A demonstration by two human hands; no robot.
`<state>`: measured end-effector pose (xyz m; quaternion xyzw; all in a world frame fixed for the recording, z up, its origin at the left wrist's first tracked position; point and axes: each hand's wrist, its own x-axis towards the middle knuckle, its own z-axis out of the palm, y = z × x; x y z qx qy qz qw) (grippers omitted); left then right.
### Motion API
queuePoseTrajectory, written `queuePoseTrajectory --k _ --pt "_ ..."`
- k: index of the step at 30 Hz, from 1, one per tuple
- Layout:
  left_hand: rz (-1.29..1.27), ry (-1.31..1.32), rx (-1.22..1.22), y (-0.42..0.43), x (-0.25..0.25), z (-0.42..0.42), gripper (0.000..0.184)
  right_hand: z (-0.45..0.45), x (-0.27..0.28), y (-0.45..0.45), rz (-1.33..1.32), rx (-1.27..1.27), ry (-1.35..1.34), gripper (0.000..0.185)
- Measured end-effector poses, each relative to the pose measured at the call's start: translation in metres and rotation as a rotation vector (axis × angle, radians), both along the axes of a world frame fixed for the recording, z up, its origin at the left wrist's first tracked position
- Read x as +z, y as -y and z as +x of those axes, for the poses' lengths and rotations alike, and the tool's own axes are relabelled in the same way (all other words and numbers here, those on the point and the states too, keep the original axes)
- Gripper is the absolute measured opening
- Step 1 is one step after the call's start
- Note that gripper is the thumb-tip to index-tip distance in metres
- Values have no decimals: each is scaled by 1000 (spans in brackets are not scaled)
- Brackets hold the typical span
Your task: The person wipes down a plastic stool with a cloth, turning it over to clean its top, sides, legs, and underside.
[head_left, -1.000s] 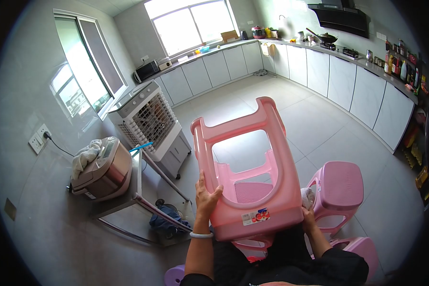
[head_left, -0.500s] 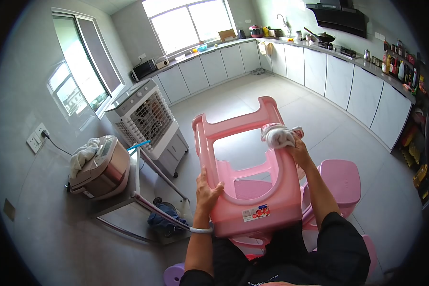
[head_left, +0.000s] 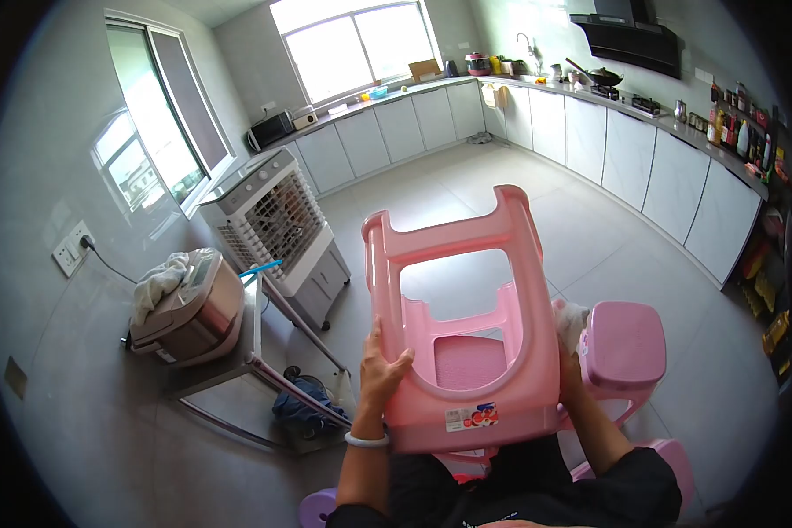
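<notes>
A pink plastic stool [head_left: 466,422] is tipped on its side above my lap, its legs pointing away from me and a sticker on its near face. My left hand [head_left: 383,370] grips its left edge, thumb over the side face. At the stool's right side, my right hand [head_left: 571,374] is closed on a whitish cloth [head_left: 571,324]; part of this hand is hidden behind the stool. Just to the right of the cloth stands another pink stool [head_left: 627,345].
A metal stand [head_left: 253,339] at the left carries a rice cooker [head_left: 189,308] with a cloth on it. Behind it is an air cooler [head_left: 282,220]. More stools are low right and a purple one [head_left: 319,508] low left. Cabinets [head_left: 581,145] line the back and right.
My right hand, with the cloth, went up onto the stool's right leg and has come back down to its right side. The held stool has shifted slightly to the right.
</notes>
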<state>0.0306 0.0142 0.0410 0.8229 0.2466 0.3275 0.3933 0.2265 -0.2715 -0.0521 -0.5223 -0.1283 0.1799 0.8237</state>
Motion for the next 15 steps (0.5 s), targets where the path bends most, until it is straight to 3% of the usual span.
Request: queuePoseTrajectory --k 4,7,12,15 --pt "35 -22 -24 4 21 -16 90 -30 22 5 19 -68 26 41" --pt "25 -69 -26 2 8 -30 90 -49 41 3 95 -24 -31 42" --pt "93 -243 92 3 0 -41 94 -36 39 -6 -124 23 77 51" --pt "162 -274 97 6 -1 -38 96 20 42 -38 -97 -133 548 48"
